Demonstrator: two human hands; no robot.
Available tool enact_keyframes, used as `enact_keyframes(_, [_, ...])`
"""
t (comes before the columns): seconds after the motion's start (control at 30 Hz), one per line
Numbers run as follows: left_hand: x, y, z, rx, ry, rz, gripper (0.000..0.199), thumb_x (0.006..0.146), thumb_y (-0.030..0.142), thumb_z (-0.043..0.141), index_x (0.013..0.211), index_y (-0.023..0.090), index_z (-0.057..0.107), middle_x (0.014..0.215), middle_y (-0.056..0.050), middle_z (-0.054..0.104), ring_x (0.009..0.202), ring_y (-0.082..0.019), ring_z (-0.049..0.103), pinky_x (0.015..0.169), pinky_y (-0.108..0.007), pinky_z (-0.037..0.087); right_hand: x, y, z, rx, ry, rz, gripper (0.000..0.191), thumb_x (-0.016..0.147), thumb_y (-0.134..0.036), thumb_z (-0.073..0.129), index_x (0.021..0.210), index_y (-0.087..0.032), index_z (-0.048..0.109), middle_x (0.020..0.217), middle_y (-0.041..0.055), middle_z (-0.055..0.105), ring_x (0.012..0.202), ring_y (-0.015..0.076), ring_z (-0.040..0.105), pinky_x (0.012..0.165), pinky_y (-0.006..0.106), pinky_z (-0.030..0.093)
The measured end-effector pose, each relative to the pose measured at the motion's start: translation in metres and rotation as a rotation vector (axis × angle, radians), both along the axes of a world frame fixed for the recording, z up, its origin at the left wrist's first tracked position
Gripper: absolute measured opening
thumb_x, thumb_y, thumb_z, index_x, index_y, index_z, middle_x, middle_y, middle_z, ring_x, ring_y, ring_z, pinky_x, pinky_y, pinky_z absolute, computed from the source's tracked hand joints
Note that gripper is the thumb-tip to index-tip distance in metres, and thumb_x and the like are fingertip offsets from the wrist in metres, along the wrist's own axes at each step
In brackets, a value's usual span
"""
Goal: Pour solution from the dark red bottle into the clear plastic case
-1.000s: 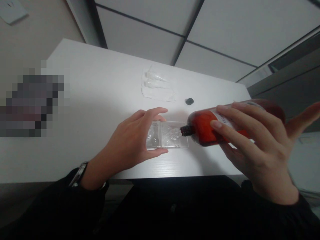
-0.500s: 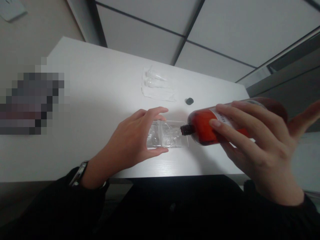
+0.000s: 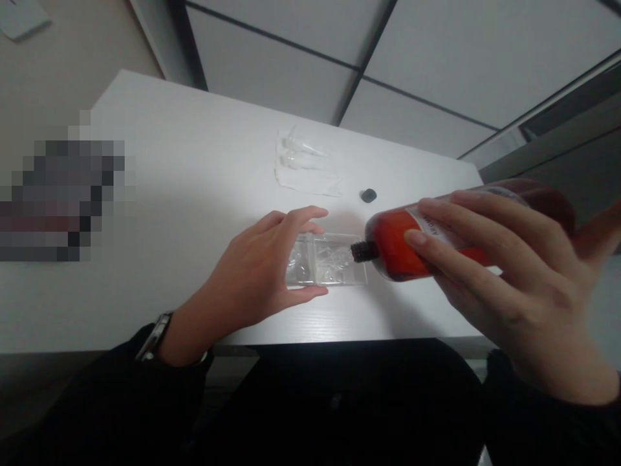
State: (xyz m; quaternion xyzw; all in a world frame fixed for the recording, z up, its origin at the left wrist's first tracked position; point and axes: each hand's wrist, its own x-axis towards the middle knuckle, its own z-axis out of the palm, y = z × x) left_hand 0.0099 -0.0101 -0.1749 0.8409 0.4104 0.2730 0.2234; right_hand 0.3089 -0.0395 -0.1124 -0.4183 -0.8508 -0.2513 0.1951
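Observation:
My left hand (image 3: 257, 268) is wrapped round the left end of a clear, divided plastic container (image 3: 339, 260), thumb on one long side and fingers on the other. Clear, shiny contents show in both compartments; what they are is hard to tell. My right hand (image 3: 524, 278) grips a reddish-brown bottle (image 3: 398, 243) with a white label. The bottle is tilted nearly flat, and its dark, uncapped neck (image 3: 363, 252) is over the container's right end. Whether liquid is flowing from it cannot be made out.
On the white table (image 3: 194, 155), a black cap (image 3: 369, 195) lies behind the bottle neck. A clear bag (image 3: 308, 162) with two clear items rests farther back. A blurred dark object (image 3: 58, 200) is at far left, and grey panels (image 3: 272, 52) stand behind the table.
My right hand has shifted slightly to the right, and the rear of the bottle has risen a little. The bottle neck and my left hand have barely moved.

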Motion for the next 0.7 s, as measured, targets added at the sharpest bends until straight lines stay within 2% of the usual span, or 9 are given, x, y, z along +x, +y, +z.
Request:
enact_keyframes(0.1, [0.0, 0.0, -0.001, 0.005, 0.001, -0.001, 0.085, 0.082, 0.033, 0.091, 0.153, 0.021, 0.046, 0.142, -0.013, 0.074, 0.13, -0.034, 0.07, 0.105, -0.048, 0.06, 0.001, 0.001, 0.007, -0.025, -0.121, 0.065, 0.059, 0.107, -0.027, 0.07, 0.156, -0.054, 0.052, 0.15, -0.0129, 0.071, 0.132, 0.0262, 0.075, 0.138, 0.074, 0.017])
enact_keyframes(0.2, [0.001, 0.001, -0.001, 0.014, -0.004, -0.001, 0.087, 0.081, 0.032, 0.093, 0.152, 0.019, 0.046, 0.142, -0.013, 0.074, 0.129, -0.034, 0.07, 0.105, -0.047, 0.06, 0.0, -0.001, 0.012, -0.109, -0.112, -0.003, 0.062, 0.109, -0.028, 0.065, 0.155, -0.065, 0.047, 0.146, -0.0177, 0.073, 0.134, 0.0272, 0.073, 0.137, 0.078, 0.011])
enact_keyframes(0.37, [0.001, 0.001, -0.002, 0.024, 0.008, 0.006, 0.089, 0.079, 0.033, 0.095, 0.153, 0.018, 0.046, 0.141, -0.013, 0.075, 0.126, -0.034, 0.071, 0.101, -0.047, 0.061, -0.002, -0.002, 0.015, -0.108, -0.106, -0.004, 0.077, 0.109, -0.025, 0.066, 0.165, -0.062, 0.03, 0.149, -0.0139, 0.072, 0.133, 0.0274, 0.074, 0.139, 0.074, 0.011])
enact_keyframes(0.53, [0.0, 0.0, -0.002, 0.045, -0.001, 0.0, 0.09, 0.08, 0.033, 0.095, 0.153, 0.017, 0.045, 0.14, -0.013, 0.075, 0.126, -0.032, 0.071, 0.102, -0.046, 0.06, -0.005, -0.002, 0.019, -0.159, -0.098, -0.028, 0.074, 0.11, -0.025, 0.063, 0.163, -0.067, 0.031, 0.148, -0.0146, 0.072, 0.132, 0.0306, 0.074, 0.137, 0.08, 0.011])
enact_keyframes(0.7, [0.001, 0.0, -0.003, 0.031, -0.006, 0.007, 0.092, 0.078, 0.034, 0.096, 0.152, 0.018, 0.045, 0.137, -0.012, 0.077, 0.124, -0.032, 0.072, 0.1, -0.045, 0.06, -0.009, -0.005, 0.025, -0.202, -0.082, -0.025, 0.073, 0.113, -0.023, 0.056, 0.164, -0.068, 0.028, 0.152, -0.016, 0.069, 0.133, 0.0299, 0.074, 0.136, 0.082, -0.001])
